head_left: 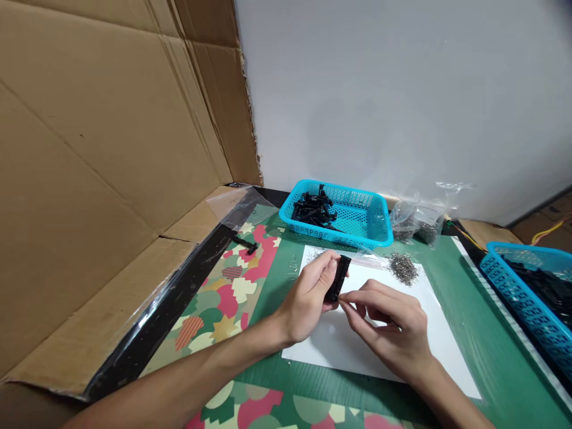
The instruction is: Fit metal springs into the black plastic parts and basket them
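My left hand is closed around a long black plastic part, held tilted above the white sheet. At the part's lower end, the thumb and forefinger of my right hand are pinched together. Whatever lies between those fingertips is too small to make out. A pile of small metal pieces rests on the sheet's far right corner, beyond my right hand.
Behind the sheet stands a blue basket with black parts. Another blue basket is at the right edge. Plastic bags lie near the wall. One black part sits at left beside cardboard.
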Action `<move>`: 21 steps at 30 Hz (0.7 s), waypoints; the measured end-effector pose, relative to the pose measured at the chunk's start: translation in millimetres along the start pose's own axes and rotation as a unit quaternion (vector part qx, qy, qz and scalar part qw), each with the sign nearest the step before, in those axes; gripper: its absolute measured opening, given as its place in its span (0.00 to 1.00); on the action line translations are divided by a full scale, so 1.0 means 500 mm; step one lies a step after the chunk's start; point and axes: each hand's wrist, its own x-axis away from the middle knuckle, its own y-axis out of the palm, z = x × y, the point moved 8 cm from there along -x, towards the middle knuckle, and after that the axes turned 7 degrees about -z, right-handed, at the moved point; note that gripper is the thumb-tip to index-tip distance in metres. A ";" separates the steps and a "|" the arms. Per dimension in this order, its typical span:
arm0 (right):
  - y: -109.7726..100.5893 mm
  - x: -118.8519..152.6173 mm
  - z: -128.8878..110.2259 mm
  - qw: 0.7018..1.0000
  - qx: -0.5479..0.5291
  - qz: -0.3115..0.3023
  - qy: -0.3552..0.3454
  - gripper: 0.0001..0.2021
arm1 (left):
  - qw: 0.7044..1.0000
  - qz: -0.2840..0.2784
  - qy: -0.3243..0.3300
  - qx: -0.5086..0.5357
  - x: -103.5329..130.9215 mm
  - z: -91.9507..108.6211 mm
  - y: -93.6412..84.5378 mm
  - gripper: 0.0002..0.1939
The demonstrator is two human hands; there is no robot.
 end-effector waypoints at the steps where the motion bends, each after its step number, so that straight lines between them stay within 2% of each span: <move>1: 0.000 -0.001 0.001 1.000 0.005 -0.001 -0.001 0.06 | 1.000 0.003 -0.001 -0.001 0.000 -0.001 -0.001 0.22; 6: 0.003 -0.001 -0.002 0.999 0.027 -0.006 -0.018 0.07 | 0.999 0.017 0.010 -0.039 0.003 0.008 -0.004 0.21; 11: 0.006 0.002 -0.015 0.996 0.071 -0.013 -0.054 0.08 | 0.988 0.020 0.039 -0.148 0.007 0.029 -0.003 0.20; 15: 0.008 0.004 -0.013 0.995 0.081 -0.023 -0.055 0.08 | 0.974 0.023 0.047 -0.222 0.010 0.033 -0.005 0.20; 21: 0.013 0.007 -0.004 0.995 0.065 -0.037 -0.062 0.09 | 0.964 0.018 0.055 -0.259 0.014 0.034 -0.005 0.20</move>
